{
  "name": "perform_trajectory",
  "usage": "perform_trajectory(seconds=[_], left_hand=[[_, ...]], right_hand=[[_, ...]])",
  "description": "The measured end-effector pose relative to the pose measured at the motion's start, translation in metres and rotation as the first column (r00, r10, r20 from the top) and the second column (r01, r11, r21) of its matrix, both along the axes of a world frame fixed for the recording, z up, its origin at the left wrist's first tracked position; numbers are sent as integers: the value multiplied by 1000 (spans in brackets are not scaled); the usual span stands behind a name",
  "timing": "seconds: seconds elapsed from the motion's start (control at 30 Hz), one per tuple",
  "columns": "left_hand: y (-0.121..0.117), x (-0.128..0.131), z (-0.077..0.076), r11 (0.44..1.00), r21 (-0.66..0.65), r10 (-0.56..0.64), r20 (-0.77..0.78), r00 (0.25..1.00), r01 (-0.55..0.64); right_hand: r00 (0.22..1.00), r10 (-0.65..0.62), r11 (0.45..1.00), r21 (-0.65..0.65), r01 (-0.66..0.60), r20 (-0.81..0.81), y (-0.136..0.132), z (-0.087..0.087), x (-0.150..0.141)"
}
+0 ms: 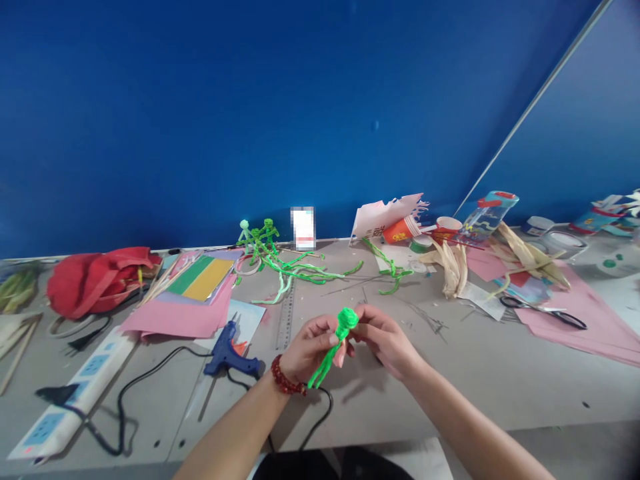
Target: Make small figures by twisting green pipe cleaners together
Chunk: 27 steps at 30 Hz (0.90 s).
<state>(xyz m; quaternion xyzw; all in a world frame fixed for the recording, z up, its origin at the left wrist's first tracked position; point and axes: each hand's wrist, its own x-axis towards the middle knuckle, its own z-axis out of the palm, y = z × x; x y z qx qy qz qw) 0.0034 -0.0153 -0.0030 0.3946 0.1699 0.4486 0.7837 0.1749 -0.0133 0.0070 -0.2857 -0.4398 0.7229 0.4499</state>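
Observation:
A bright green pipe-cleaner figure [345, 323] with a round coiled head and two dangling legs is held up over the front of the table. My left hand [317, 347], with a dark red bead bracelet at the wrist, pinches its body between thumb and fingers. On the other side, the fingers of my right hand [383, 337] are closed at the figure's head and upper side; their tips are partly hidden behind it. Beyond my hands, similar green pipe-cleaner figures [257, 240] stand among loose green pipe cleaners [310, 272] near the blue wall.
A blue glue gun [230, 353] and its cord lie left of my hands, near a white power strip [75, 393]. Pink paper [185, 317], a red bag [100, 280] and a ruler [285, 320] lie farther back. Scissors [545, 311], dried husks [453, 267] and paper cups [403, 230] are at right.

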Motion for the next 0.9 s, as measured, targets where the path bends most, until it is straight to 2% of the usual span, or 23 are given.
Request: perform_trajectory(seconds=[0.07, 0.13, 0.17, 0.23, 0.37, 0.4, 0.47, 0.53, 0.6, 0.7, 0.77, 0.9], left_hand=[[1, -2, 1, 997, -16, -73, -34, 997, 73], [2, -3, 3, 992, -46, -120, -86, 989, 116], [2, -4, 4, 990, -59, -132, -118, 984, 125], [3, -4, 4, 987, -70, -153, -180, 972, 143], [5, -5, -1, 984, -63, -177, -282, 943, 166], [6, -6, -2, 987, -70, -157, -296, 942, 143], [8, -7, -2, 993, -95, -101, -310, 945, 75], [10, -8, -1, 994, -107, -61, -321, 945, 28], [13, -9, 2, 996, -92, -29, -319, 947, 0], [14, -8, 7, 994, -85, 47, -278, 959, -73], [13, -6, 10, 987, -103, 95, -246, 965, -123], [6, 1, 12, 970, -144, 169, -173, 970, -195]], right_hand=[[980, 185, 982, -52, -182, 78, 17, 7, 6], [923, 331, 943, -57, -327, 195, 38, 14, 13], [876, 404, 913, -54, -405, 264, 49, 18, 15], [774, 465, 863, -25, -504, 429, 70, 27, 17], [527, 550, 698, -10, -716, 648, 88, 52, 8], [489, 493, 680, 32, -733, 719, 87, 59, 4], [461, 277, 697, 154, -701, 843, 78, 72, -2], [473, 41, 690, 318, -651, 880, 65, 80, -5], [532, -193, 598, 529, -603, 824, 50, 82, -6], [587, -451, 440, 740, -509, 672, 31, 75, -1], [568, -599, 348, 822, -450, 564, 19, 66, 4], [570, -750, 137, 922, -361, 335, 0, 39, 8]])
